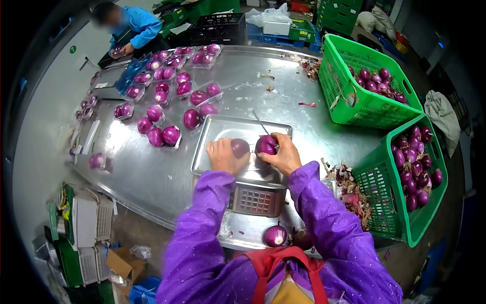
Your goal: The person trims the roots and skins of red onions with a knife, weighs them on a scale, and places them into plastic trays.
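My left hand (225, 156) is wrapped round a red onion (240, 147) above the metal pan (217, 129) of a weighing scale. Close beside it, my right hand (286, 154) grips a second red onion (265, 145). A thin blade, apparently a knife (260, 121), sticks out from the right hand's fingers, pointing up and left; its handle is hidden. The scale's keypad (255, 201) faces me below the pan. Between me and the scale lies a loose red onion (275, 236), with another onion (302, 239) partly hidden by my right sleeve.
Onions in clear trays (163, 93) stand in groups at the left of the metal table (152, 178). Two green crates of red onions, one far (344, 101) and one near (378, 202), flank the right. Onion skins (354, 197) are heaped there. A co-worker (136, 28) stands far left.
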Motion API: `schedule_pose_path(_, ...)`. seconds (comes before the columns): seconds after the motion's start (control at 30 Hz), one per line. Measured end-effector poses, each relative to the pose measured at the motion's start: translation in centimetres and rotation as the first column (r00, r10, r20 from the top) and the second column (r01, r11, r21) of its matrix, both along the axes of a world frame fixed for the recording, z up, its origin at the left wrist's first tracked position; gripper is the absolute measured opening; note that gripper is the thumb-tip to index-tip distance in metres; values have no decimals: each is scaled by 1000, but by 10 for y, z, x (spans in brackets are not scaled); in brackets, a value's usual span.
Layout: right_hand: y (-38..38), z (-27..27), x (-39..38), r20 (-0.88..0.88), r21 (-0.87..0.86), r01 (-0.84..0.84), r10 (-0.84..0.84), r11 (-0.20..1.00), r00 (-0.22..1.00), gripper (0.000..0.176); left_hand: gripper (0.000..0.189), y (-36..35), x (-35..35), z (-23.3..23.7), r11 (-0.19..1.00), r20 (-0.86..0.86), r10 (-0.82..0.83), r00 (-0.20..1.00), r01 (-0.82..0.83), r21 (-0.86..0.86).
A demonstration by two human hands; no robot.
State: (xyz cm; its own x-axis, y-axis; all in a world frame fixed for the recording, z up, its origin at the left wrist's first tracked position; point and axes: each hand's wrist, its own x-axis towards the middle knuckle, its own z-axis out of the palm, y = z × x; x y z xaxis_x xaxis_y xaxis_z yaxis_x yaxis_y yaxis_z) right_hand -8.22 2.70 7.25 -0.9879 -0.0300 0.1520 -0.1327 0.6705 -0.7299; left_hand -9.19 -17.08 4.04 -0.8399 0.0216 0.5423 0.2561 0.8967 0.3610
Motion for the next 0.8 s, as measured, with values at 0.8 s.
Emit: schedule_pose_path(0.8,14,-57,4,86,-279,4,21,960,996,55,69,2,13,2,998,210,4,978,8,-58)
